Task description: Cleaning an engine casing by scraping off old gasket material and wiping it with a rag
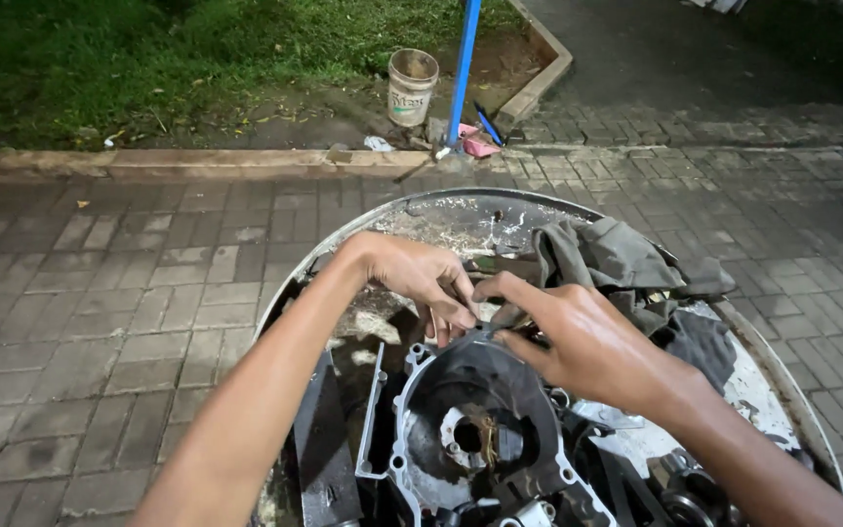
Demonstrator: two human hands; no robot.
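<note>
The casing (475,429), a dark metal engine cover with a round hollow, lies open-face up in the tray (343,244). Its long axis runs from the near edge of the view away toward the hands, with the rounded end pointing at the far rim. Both hands meet at that far end. The left hand (421,278) has its fingers curled down, fingertips touching the casing's edge. The right hand (578,342) pinches something small and dark there; what it is cannot be told. Just beyond the right hand lies a grey rag (617,259). Left of the grip a flat metal bar (322,449) lies beside the casing. Well beyond, a bucket (412,86) stands by a blue pole (463,68).
</note>
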